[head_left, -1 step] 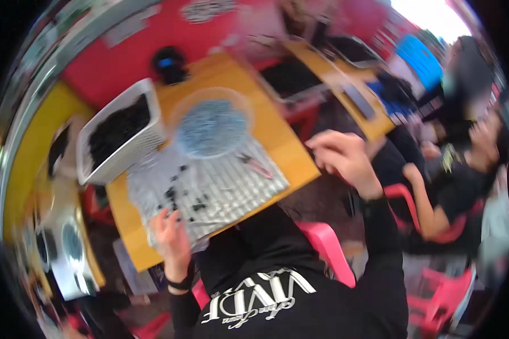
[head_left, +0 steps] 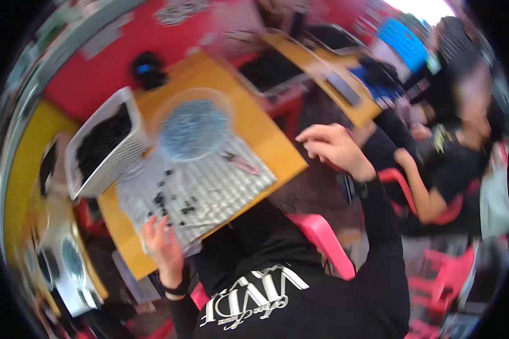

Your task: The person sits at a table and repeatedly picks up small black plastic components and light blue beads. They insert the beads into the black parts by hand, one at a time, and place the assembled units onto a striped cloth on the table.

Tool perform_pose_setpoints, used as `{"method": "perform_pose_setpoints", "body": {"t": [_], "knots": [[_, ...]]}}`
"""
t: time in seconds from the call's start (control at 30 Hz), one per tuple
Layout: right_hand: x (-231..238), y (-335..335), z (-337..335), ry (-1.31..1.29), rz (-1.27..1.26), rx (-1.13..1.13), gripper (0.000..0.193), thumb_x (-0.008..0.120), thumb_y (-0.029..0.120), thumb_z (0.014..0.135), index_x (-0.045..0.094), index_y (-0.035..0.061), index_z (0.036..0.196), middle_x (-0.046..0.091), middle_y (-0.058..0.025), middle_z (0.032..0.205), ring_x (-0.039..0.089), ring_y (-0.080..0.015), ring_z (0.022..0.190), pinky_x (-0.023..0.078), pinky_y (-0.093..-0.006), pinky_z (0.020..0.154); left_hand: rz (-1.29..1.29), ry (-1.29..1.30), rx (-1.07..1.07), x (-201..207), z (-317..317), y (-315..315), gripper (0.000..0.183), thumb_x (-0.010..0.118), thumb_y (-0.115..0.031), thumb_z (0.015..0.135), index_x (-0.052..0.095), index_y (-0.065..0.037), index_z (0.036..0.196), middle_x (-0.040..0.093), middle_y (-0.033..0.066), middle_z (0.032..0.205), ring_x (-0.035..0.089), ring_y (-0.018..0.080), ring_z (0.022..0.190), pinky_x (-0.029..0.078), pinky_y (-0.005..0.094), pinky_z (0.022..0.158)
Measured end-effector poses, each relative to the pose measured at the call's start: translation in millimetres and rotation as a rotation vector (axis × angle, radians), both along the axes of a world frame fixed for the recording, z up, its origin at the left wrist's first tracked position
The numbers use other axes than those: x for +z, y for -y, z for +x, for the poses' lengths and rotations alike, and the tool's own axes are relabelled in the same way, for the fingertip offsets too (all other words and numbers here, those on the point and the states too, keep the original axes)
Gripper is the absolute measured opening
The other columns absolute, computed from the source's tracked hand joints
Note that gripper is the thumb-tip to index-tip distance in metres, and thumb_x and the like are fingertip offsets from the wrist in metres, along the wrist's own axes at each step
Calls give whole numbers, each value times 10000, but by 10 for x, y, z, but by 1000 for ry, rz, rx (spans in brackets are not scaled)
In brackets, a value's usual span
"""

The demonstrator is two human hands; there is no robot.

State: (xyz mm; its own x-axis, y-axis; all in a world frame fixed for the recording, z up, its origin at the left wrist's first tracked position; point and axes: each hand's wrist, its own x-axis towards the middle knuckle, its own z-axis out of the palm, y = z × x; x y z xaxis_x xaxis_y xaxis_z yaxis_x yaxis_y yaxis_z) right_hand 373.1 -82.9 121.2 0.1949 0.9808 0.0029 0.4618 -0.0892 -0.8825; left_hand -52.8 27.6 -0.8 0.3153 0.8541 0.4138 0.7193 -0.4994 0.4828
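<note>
Your left hand [head_left: 163, 244] rests open on the grey ribbed tray [head_left: 209, 189]; your right hand [head_left: 329, 146] hovers open, empty, off the worktop [head_left: 266, 135].

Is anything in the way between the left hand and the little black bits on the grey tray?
Nothing visible. The left hand rests on the grey tray's near edge, and the black bits lie just beyond its fingertips.

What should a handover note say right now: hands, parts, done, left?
Left hand: open, resting on the near edge of the grey ridged tray.
Right hand: raised off the yellow table's right edge, empty as far as the blur shows.
Small dark parts lie scattered on the tray; clear round bowl behind it, white bin of dark pieces at left.
Done or left: cannot tell.
</note>
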Motion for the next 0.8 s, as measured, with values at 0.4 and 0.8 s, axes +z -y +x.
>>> {"method": "perform_pose_setpoints", "body": {"t": [0.4,0.8], "knots": [[-2470,3385,566,-234,-1265,-756,185,624,149,876,669,19,753,669,-130,619,496,-152,381,318,-302,329,1,-253,-232,78,102,-124,265,620,-15,874,635,34,1135,581,209,1256,514,392,1163,400,485,977],[-3397,4469,29,-493,-1593,-758,184,606,140,871,676,-22,818,699,-189,717,562,-187,457,420,-361,427,0,-321,-242,86,258,-237,256,619,-26,887,640,34,1135,588,210,1229,526,391,1147,414,481,960]]}}
